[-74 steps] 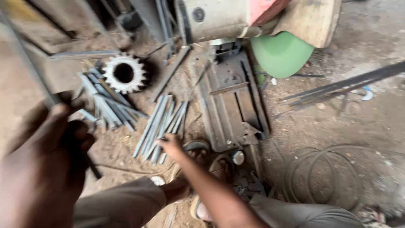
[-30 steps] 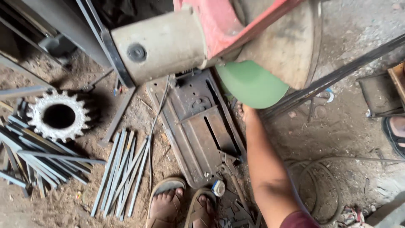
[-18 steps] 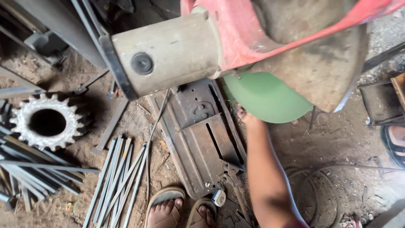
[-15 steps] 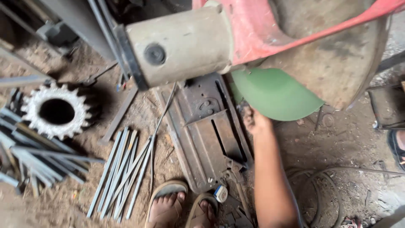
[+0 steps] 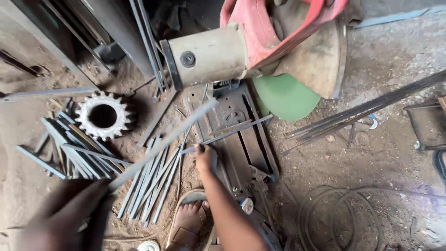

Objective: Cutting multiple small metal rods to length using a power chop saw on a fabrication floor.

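My right hand [image 5: 205,160] is closed on a thin grey metal rod [image 5: 232,132] that lies slantwise across the dark base plate [image 5: 253,148] of a cut-off saw. My left hand [image 5: 69,216], blurred at the bottom left, grips a longer flat metal bar [image 5: 167,139] that slants up to the right, over the cut strips. The saw's beige motor [image 5: 213,56] and red guard [image 5: 265,28] hang above the base. A green rounded part [image 5: 285,97] sits beneath the disc.
Cut metal strips [image 5: 153,183] lie in a bunch left of the base, with more [image 5: 69,151] beside a toothed gear [image 5: 103,115]. Long rods [image 5: 371,107] lie at the right. Cable coils [image 5: 334,211] are at the bottom right, and a sandalled foot [image 5: 186,223] is below my right hand.
My right hand has drawn back from beside the green part to the base's left side and now holds a thin rod. My left hand with a long bar has come into view.
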